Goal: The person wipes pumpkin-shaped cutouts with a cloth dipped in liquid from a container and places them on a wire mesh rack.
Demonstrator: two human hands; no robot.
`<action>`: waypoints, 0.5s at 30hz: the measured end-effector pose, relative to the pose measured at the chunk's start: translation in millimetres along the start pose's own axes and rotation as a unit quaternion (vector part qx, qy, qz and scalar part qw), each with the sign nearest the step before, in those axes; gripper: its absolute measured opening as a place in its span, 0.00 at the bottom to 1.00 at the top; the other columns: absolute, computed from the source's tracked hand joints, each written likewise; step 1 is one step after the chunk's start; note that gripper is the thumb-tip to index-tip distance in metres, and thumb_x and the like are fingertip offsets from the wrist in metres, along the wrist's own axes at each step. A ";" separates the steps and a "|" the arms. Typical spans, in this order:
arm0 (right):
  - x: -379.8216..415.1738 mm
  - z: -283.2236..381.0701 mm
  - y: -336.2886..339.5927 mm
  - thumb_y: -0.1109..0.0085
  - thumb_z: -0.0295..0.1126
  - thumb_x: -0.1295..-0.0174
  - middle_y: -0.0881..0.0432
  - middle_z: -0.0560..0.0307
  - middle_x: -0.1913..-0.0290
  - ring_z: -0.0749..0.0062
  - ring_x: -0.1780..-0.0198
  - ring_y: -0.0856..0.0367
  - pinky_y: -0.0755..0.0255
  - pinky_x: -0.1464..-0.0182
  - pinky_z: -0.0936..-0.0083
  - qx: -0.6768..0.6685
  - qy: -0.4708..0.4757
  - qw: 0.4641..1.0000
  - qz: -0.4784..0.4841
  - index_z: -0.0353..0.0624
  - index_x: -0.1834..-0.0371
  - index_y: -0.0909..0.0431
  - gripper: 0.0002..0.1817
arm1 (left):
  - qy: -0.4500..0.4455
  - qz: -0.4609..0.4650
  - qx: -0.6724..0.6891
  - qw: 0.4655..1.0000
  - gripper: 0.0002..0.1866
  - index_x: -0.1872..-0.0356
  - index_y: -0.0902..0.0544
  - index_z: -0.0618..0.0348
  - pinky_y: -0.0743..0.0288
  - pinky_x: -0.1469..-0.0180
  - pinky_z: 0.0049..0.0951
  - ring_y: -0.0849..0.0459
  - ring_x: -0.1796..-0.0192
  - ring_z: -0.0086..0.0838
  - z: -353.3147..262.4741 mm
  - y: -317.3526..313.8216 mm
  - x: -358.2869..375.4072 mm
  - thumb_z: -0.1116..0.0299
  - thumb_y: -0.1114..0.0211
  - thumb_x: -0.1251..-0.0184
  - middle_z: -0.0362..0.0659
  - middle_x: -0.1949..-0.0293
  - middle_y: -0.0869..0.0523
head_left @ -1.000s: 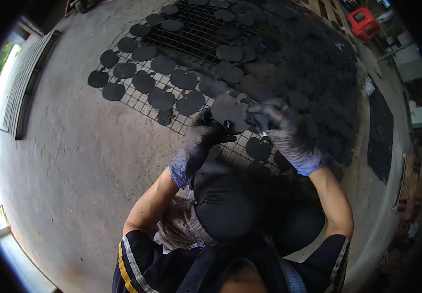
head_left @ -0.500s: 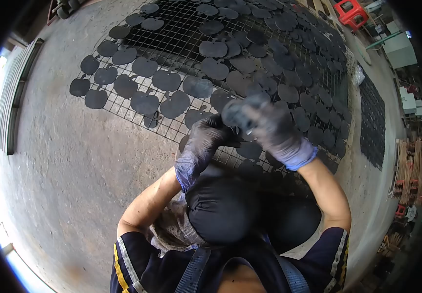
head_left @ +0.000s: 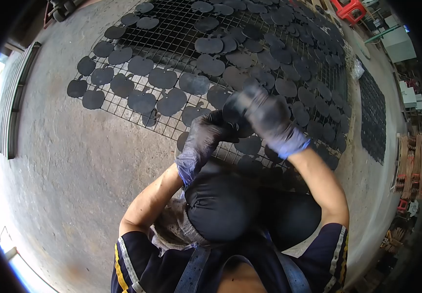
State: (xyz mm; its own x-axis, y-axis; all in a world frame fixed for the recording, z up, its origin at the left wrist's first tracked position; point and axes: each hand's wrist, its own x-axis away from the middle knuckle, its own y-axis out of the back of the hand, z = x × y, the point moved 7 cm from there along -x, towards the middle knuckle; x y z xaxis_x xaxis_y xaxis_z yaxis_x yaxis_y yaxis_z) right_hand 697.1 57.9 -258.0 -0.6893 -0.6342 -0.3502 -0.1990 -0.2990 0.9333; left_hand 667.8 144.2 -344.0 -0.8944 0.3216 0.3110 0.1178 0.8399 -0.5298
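Dark, flat apple- or pumpkin-shaped plates (head_left: 194,84) lie in rows and overlapping heaps on a wire mesh (head_left: 137,113). Above the mesh's near edge, my left hand (head_left: 205,136), in a dark-stained purple glove, is closed round the near side of a dark plate (head_left: 233,110). My right hand (head_left: 265,115), gloved the same way, is pressed against that plate's right side, its fingers blurred by motion. Whether a cloth or pad lies under those fingers cannot be made out.
Concrete floor (head_left: 98,180) surrounds the mesh. More dark plates (head_left: 371,115) lie on the floor at the right. A red stool (head_left: 350,10) is at the upper right, corrugated panels (head_left: 19,97) at the left, and bundled rods (head_left: 411,163) at the far right.
My right hand has shifted a little left and its fingers have turned over the held plate. The plate appears darker and more edge-on. My left hand has hardly moved.
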 end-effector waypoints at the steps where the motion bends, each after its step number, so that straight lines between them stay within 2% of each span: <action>1: 1.0 -18.4 7.4 0.46 0.19 0.59 0.26 0.55 0.70 0.64 0.72 0.24 0.26 0.71 0.75 -0.026 -0.054 0.998 -0.035 0.46 0.66 0.27 0.14 | 0.002 -0.001 -0.002 1.000 0.09 0.65 0.26 0.69 0.25 0.60 0.29 0.20 0.66 0.31 0.6 2.1 1.9 0.77 0.45 0.48 0.48 0.69 0.20; 2: -0.2 -34.3 16.1 0.46 0.21 0.57 0.26 0.54 0.72 0.63 0.73 0.24 0.26 0.74 0.74 -0.050 -0.102 0.991 -0.071 0.44 0.67 0.28 0.12 | 0.000 -0.003 0.013 1.000 0.09 0.65 0.26 0.69 0.24 0.61 0.29 0.20 0.67 0.31 -1.1 5.5 0.8 0.77 0.45 0.48 0.48 0.69 0.21; 3: -1.0 -30.8 24.6 0.46 0.19 0.58 0.25 0.53 0.70 0.64 0.72 0.23 0.25 0.72 0.75 -0.069 -0.081 0.990 -0.093 0.43 0.65 0.29 0.14 | -0.004 -0.008 0.030 0.999 0.09 0.65 0.26 0.70 0.24 0.61 0.29 0.20 0.67 0.32 -2.9 8.2 -1.0 0.77 0.45 0.48 0.48 0.70 0.21; 5: -0.8 -4.3 16.9 0.45 0.19 0.59 0.25 0.53 0.71 0.65 0.71 0.23 0.25 0.72 0.75 -0.081 0.002 0.996 -0.034 0.43 0.64 0.29 0.15 | -0.012 -0.001 0.024 1.000 0.09 0.65 0.27 0.70 0.24 0.61 0.30 0.20 0.67 0.32 -2.2 7.0 -1.1 0.76 0.44 0.48 0.48 0.70 0.21; 6: 3.8 8.4 14.6 0.45 0.20 0.59 0.26 0.55 0.70 0.66 0.72 0.23 0.26 0.74 0.76 -0.118 0.006 0.992 -0.046 0.45 0.66 0.28 0.14 | -0.025 0.012 0.017 0.999 0.09 0.66 0.27 0.71 0.24 0.61 0.30 0.20 0.66 0.32 -3.2 3.5 -3.4 0.76 0.44 0.48 0.49 0.70 0.21; 8: 9.2 3.7 4.5 0.43 0.18 0.64 0.26 0.58 0.65 0.68 0.65 0.24 0.26 0.65 0.75 -0.050 -0.009 0.999 -0.003 0.46 0.65 0.26 0.18 | -0.031 0.009 0.004 0.999 0.09 0.66 0.27 0.71 0.24 0.61 0.30 0.20 0.66 0.33 2.3 2.0 -2.4 0.76 0.43 0.48 0.49 0.70 0.21; 9: 10.1 -20.6 -7.7 0.44 0.19 0.61 0.26 0.57 0.65 0.67 0.66 0.24 0.26 0.66 0.76 -0.030 -0.063 0.998 0.014 0.44 0.65 0.27 0.16 | -0.025 -0.001 0.012 1.000 0.09 0.66 0.27 0.71 0.24 0.61 0.30 0.20 0.67 0.33 6.4 5.7 -2.0 0.76 0.43 0.48 0.49 0.70 0.21; 11: 12.7 -54.9 2.2 0.45 0.19 0.58 0.25 0.56 0.64 0.67 0.65 0.23 0.26 0.66 0.77 -0.092 -0.195 0.977 0.005 0.45 0.64 0.27 0.15 | -0.006 -0.014 0.045 0.999 0.09 0.66 0.27 0.72 0.23 0.64 0.29 0.20 0.67 0.33 2.9 9.0 0.0 0.79 0.43 0.50 0.50 0.69 0.21; 12: 10.3 -49.0 17.1 0.46 0.19 0.56 0.25 0.57 0.64 0.69 0.63 0.23 0.26 0.64 0.79 -0.088 -0.167 0.978 -0.087 0.47 0.63 0.27 0.15 | -0.010 -0.020 0.046 0.999 0.09 0.66 0.27 0.72 0.23 0.64 0.29 0.20 0.67 0.33 0.9 10.4 -2.9 0.79 0.43 0.50 0.50 0.69 0.21; 14: 11.5 -39.0 19.6 0.47 0.19 0.54 0.25 0.57 0.64 0.70 0.63 0.23 0.26 0.62 0.81 -0.170 -0.197 0.962 -0.084 0.47 0.62 0.27 0.15 | -0.009 -0.032 0.058 0.998 0.12 0.62 0.28 0.73 0.23 0.63 0.30 0.20 0.66 0.33 3.6 11.0 -7.5 0.79 0.44 0.49 0.51 0.66 0.21; 15: 4.5 -19.3 33.4 0.46 0.19 0.53 0.25 0.57 0.64 0.70 0.65 0.23 0.26 0.62 0.81 -0.097 -0.162 0.976 -0.106 0.46 0.63 0.27 0.13 | 0.004 -0.023 0.080 0.996 0.13 0.60 0.29 0.73 0.24 0.60 0.31 0.21 0.63 0.34 8.8 8.3 -9.9 0.79 0.44 0.48 0.51 0.63 0.22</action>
State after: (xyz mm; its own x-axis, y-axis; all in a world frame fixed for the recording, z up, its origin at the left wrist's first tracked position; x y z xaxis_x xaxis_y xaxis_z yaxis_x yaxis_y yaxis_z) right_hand 700.8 31.3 -229.9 -0.8376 -0.2940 -0.4605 -0.2470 -0.5480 0.7992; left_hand 673.8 144.1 -358.4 -0.8933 0.2888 0.3445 0.0055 0.7734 -0.6339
